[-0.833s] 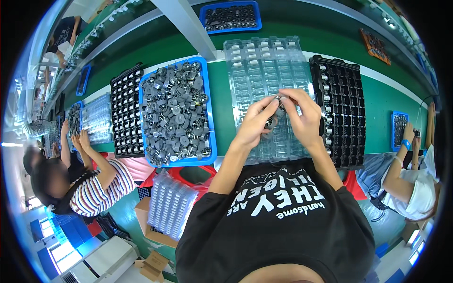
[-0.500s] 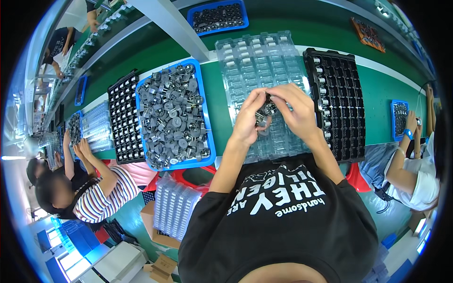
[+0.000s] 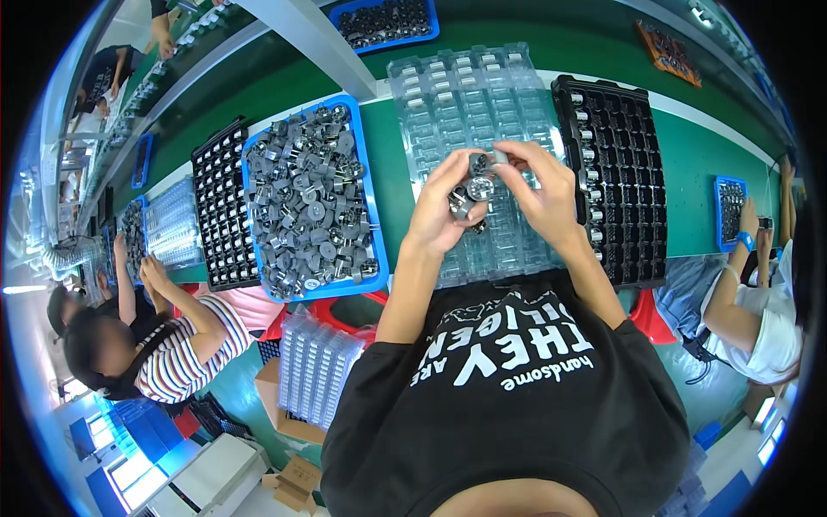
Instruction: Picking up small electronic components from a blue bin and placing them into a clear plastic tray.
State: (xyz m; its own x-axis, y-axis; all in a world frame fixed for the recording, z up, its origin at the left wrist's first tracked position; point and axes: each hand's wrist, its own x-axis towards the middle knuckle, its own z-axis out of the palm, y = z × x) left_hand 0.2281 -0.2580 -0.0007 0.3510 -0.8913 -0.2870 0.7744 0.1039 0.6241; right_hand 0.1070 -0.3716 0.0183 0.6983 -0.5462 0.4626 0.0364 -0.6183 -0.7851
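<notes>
My left hand (image 3: 439, 207) is closed round several small grey-and-silver round parts (image 3: 480, 188), which look like small motor parts; some stick out below its fingers. Close beside it, my right hand (image 3: 543, 185) pinches a small pale cylindrical piece (image 3: 500, 158) between thumb and fingertips, right at the top of the left hand's parts. Whether that piece touches them I cannot tell. Both hands hover over a clear plastic tray (image 3: 474, 258) with rows of pockets. Silver cylinders (image 3: 465, 67) sit in the pockets at its far end.
Left of the clear tray stands a blue bin (image 3: 376, 250) heaped with grey parts, then a black tray (image 3: 226, 207) holding silver pieces. A black pocketed tray (image 3: 616, 181) lies on the right. Another blue bin (image 3: 388, 41) sits farther back. Co-workers sit at both sides.
My right hand has drawn slightly away from the left, and a pale piece now shows in its fingertips. The left hand has turned, so its parts show more. The view has shifted slightly.
</notes>
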